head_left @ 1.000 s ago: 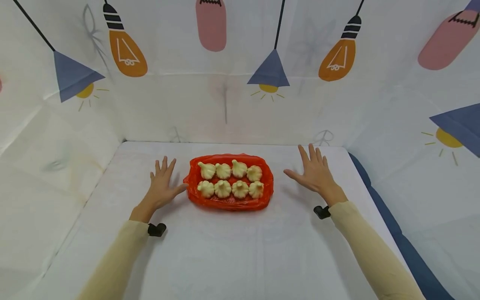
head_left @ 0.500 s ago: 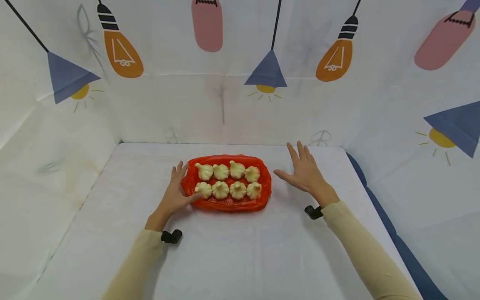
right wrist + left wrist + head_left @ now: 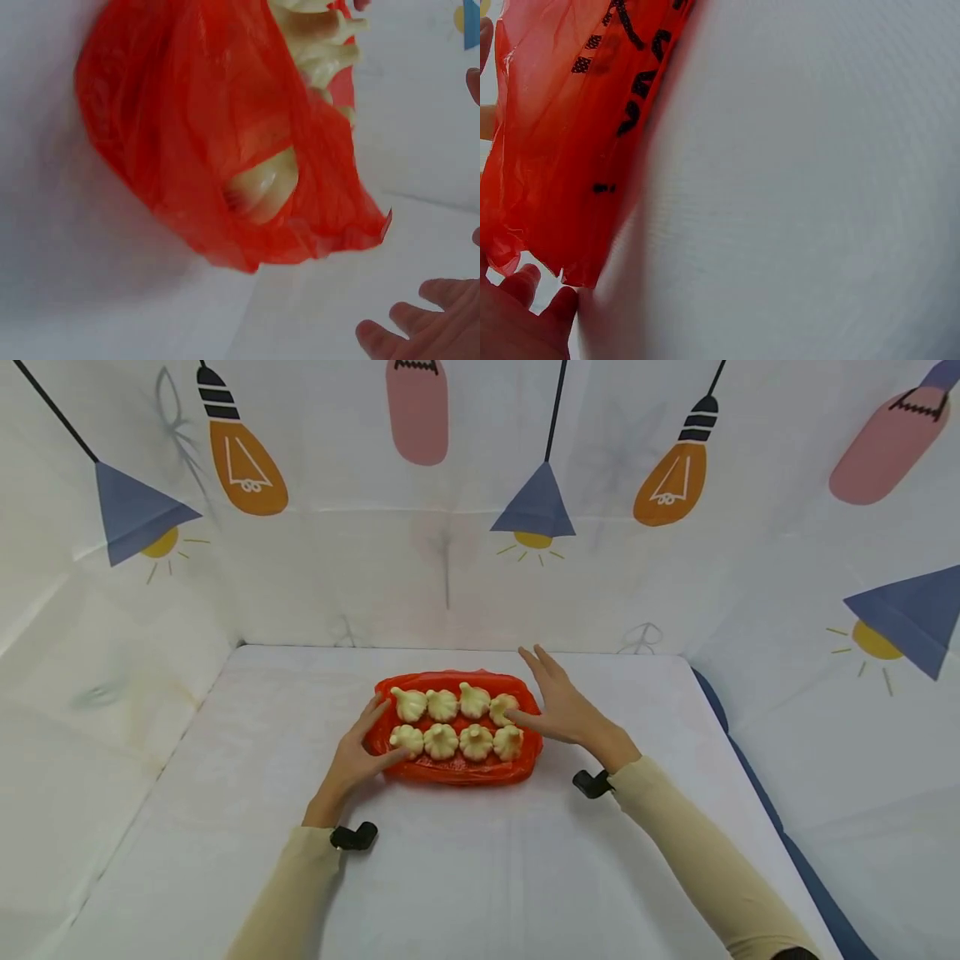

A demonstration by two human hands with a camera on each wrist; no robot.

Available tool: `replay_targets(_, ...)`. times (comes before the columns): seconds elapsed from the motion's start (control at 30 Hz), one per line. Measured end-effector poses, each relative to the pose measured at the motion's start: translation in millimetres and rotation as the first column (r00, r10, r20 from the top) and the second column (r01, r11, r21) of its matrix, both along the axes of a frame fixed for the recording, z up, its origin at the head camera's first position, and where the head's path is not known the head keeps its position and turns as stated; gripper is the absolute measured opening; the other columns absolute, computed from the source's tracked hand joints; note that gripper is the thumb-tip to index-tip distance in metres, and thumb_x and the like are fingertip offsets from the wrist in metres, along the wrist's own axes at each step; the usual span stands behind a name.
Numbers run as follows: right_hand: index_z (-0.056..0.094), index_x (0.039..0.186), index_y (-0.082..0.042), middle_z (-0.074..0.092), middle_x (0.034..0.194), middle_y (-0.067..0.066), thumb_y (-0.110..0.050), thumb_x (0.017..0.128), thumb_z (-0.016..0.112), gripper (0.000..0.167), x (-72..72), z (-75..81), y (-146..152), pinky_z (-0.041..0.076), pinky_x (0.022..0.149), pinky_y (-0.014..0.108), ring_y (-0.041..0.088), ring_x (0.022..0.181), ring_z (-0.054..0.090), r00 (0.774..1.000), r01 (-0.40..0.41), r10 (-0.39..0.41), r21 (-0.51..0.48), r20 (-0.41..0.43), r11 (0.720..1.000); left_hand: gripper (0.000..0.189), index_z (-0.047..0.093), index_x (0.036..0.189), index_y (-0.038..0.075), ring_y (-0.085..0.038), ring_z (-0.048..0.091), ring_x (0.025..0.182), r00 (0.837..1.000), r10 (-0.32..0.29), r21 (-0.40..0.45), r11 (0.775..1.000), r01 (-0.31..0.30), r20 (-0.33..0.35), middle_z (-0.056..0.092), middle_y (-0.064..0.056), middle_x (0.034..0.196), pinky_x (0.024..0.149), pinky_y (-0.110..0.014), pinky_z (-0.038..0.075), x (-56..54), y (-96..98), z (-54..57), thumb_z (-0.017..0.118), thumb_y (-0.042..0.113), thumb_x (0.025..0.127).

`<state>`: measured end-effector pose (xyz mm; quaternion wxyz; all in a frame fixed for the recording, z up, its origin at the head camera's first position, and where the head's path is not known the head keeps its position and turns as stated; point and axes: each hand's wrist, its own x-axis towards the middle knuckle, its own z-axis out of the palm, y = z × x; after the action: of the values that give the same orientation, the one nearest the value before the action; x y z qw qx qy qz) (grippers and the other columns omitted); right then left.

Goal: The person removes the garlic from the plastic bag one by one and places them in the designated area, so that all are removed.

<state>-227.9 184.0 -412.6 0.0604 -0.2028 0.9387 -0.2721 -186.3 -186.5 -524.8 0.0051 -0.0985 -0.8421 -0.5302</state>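
Note:
A tray wrapped in red plastic (image 3: 450, 773) holds several pale garlic bulbs (image 3: 475, 742) in two rows. At its left end my left hand (image 3: 348, 764) lies with fingers along the side and thumb over the front left corner. In the left wrist view the fingers (image 3: 525, 315) are close to the end of the red plastic (image 3: 555, 172), which bears black print; firm contact cannot be told. My right hand (image 3: 566, 710) is spread at the right end, its thumb over a bulb. The right wrist view shows its fingers (image 3: 439, 330) apart from the plastic (image 3: 195, 135).
The tray stands on a white-covered table (image 3: 465, 877) towards the back. Behind rises a white cloth wall (image 3: 337, 568) printed with lamps and bulbs. Dark blue fabric (image 3: 817, 885) runs along the right edge. Black wrist cameras (image 3: 354, 836) sit on both sleeves.
Both hands have moved inward: the left from beside the tray to round its left end, the right leftward until its thumb is over the right end. The tray has not visibly moved on the table.

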Motion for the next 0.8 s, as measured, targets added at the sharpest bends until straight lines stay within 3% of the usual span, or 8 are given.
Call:
replay_targets(0.33, 0.009, 0.167, -0.026, 0.007, 0.174, 0.008, -0.055, 0.089, 0.072, 0.104, -0.6, 0.3, -46.1, 0.029, 0.12, 0.068, 0.032, 0.16, 0.011, 0.986, -0.159, 0.161, -0.05, 0.038, 0.986, 0.088, 0.043, 0.158, 0.027, -0.033, 0.002, 0.162, 0.998, -0.04, 0.016, 0.999, 0.04, 0.043, 0.016, -0.001, 0.174, 0.123, -0.072, 0.01, -0.9, 2.5, -10.0, 0.088, 0.03, 0.082)
replay_targets(0.6, 0.011, 0.166, -0.029, 0.006, 0.174, 0.006, -0.05, 0.091, 0.072, 0.1, -0.9, 4.0, -78.9, 0.033, 0.12, 0.064, 0.029, 0.16, 0.012, 0.964, -0.245, 0.248, -0.051, 0.092, 0.968, 0.096, 0.034, 0.162, 0.029, -0.031, 0.007, 0.161, 0.993, -0.1, 0.083, 0.992, 0.094, 0.063, 0.015, 0.004, 0.174, 0.126, -0.066, 0.012, -2.3, 2.8, -8.4, 0.088, 0.023, 0.082)
replay_targets(0.8, 0.014, 0.166, -0.025, 0.013, 0.173, 0.008, -0.045, 0.092, 0.073, 0.096, -5.6, -0.5, -102.1, 0.035, 0.119, 0.063, 0.03, 0.159, 0.017, 0.947, -0.305, 0.308, -0.045, 0.092, 0.951, 0.092, 0.038, 0.161, 0.023, -0.036, 0.008, 0.161, 0.991, -0.113, 0.06, 0.992, 0.109, 0.065, 0.013, 0.001, 0.174, 0.124, -0.068, 0.013, -1.6, 1.7, -8.8, 0.087, 0.025, 0.083)
